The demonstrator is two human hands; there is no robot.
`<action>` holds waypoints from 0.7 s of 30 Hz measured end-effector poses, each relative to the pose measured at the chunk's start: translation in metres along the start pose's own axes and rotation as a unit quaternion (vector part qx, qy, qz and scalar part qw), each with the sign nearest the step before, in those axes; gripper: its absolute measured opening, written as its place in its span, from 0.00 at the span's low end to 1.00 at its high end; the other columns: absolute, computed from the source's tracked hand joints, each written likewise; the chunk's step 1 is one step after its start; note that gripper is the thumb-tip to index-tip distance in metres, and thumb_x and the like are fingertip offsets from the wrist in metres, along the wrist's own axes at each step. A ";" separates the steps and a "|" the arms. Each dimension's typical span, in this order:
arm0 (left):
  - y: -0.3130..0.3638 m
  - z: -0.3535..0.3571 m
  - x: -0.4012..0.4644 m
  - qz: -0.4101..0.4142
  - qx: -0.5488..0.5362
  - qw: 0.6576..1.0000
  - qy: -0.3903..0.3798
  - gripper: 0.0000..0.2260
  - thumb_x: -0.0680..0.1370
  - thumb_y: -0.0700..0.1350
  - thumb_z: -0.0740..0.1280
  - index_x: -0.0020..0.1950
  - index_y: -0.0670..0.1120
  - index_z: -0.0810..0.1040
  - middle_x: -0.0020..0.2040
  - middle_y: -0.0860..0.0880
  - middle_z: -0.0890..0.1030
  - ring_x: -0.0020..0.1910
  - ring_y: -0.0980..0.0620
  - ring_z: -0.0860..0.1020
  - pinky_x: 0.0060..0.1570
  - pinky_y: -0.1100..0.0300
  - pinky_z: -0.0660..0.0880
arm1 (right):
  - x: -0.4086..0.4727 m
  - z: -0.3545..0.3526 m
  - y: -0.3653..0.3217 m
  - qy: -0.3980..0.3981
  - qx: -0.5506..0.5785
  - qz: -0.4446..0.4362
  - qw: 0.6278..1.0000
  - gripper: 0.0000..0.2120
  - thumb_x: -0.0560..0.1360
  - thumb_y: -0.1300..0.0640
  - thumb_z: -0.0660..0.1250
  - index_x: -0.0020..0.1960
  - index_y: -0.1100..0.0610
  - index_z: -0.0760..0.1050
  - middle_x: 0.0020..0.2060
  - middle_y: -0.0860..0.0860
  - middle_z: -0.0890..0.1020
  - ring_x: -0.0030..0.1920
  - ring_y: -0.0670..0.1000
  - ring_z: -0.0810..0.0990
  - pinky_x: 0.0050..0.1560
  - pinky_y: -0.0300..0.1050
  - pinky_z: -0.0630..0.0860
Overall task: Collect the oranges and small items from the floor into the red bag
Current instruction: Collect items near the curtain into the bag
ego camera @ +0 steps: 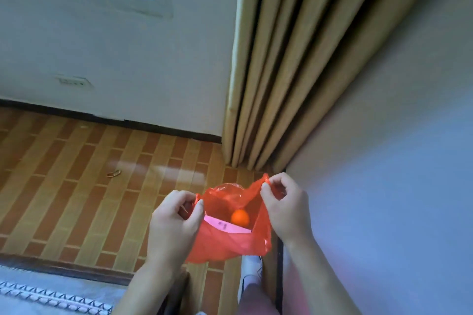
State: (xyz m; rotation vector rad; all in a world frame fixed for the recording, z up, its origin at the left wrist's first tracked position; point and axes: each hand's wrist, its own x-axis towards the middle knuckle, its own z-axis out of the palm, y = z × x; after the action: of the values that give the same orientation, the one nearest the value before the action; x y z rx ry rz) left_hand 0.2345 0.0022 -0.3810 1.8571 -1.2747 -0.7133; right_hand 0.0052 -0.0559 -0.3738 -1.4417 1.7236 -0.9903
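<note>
The red bag (225, 240) hung in the air between the two hands, low in the middle of the head view, above the wooden floor (76, 186). The left hand (174, 222) pinched the bag's left rim between thumb and curled fingers, and the right hand (284, 210) pinched the right rim the same way, held a little higher, so the mouth was pulled apart. Inside the thin plastic lay one orange (240, 217), near the far side of the opening, and just beside it, toward the person, a flat pink item (225, 226) with small dark print too blurred to read.

On the floor to the left, well apart from the bag, lay a small curved brownish item (114, 173); what it was could not be told. Beige curtains (294, 71) hung down to the floor beyond the bag, in the corner between a white wall (128, 46) carrying a socket (74, 82) and a pale wall (396, 161) on the right. A white shoe (252, 271) showed below the bag, and a patterned cloth (38, 291) filled the lower left corner.
</note>
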 end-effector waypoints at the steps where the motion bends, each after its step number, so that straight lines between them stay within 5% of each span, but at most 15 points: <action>1: 0.016 -0.018 -0.001 0.016 0.006 1.000 0.014 0.10 0.75 0.42 0.75 0.40 0.55 0.78 0.40 0.55 0.80 0.39 0.52 0.79 0.38 0.59 0.75 | -0.003 -0.009 -0.022 0.013 0.010 -0.010 1.000 0.09 0.77 0.60 0.72 0.40 0.51 0.77 0.36 0.46 0.82 0.40 0.48 0.81 0.41 0.36 0.75; 4: 0.061 -0.067 -0.009 0.063 0.042 0.996 0.055 0.09 0.74 0.43 0.76 0.40 0.54 0.79 0.39 0.57 0.78 0.39 0.57 0.79 0.36 0.68 0.71 | -0.018 -0.033 -0.080 0.034 0.007 -0.036 0.999 0.08 0.76 0.61 0.72 0.40 0.52 0.77 0.36 0.46 0.81 0.40 0.48 0.81 0.42 0.41 0.77; 9: 0.106 -0.127 -0.025 0.100 0.082 0.986 0.107 0.03 0.75 0.52 0.72 0.44 0.54 0.83 0.43 0.59 0.78 0.37 0.58 0.79 0.33 0.63 0.75 | -0.045 -0.060 -0.147 0.035 -0.029 -0.079 0.996 0.05 0.77 0.58 0.71 0.43 0.52 0.77 0.39 0.44 0.82 0.41 0.46 0.81 0.45 0.48 0.81; 14: 0.125 -0.159 -0.027 0.109 0.079 0.979 0.155 0.02 0.75 0.48 0.74 0.44 0.53 0.83 0.42 0.60 0.77 0.39 0.62 0.78 0.35 0.72 0.70 | -0.047 -0.078 -0.187 0.018 -0.097 -0.173 0.980 0.06 0.77 0.57 0.70 0.42 0.53 0.75 0.40 0.44 0.78 0.40 0.49 0.79 0.41 0.53 0.80; 21: 0.136 -0.164 -0.006 0.083 0.042 0.977 0.194 0.02 0.74 0.48 0.74 0.42 0.53 0.83 0.41 0.59 0.78 0.41 0.62 0.79 0.37 0.66 0.74 | -0.007 -0.080 -0.217 0.008 -0.095 -0.203 0.975 0.06 0.76 0.56 0.70 0.41 0.52 0.75 0.38 0.44 0.78 0.39 0.47 0.79 0.41 0.52 0.79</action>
State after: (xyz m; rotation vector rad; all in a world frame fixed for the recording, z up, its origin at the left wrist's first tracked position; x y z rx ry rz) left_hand 0.2919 0.0234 -0.1768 1.8185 -1.1964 -0.1949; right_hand 0.0405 -0.0603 -0.1451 -1.9692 1.6028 -1.0666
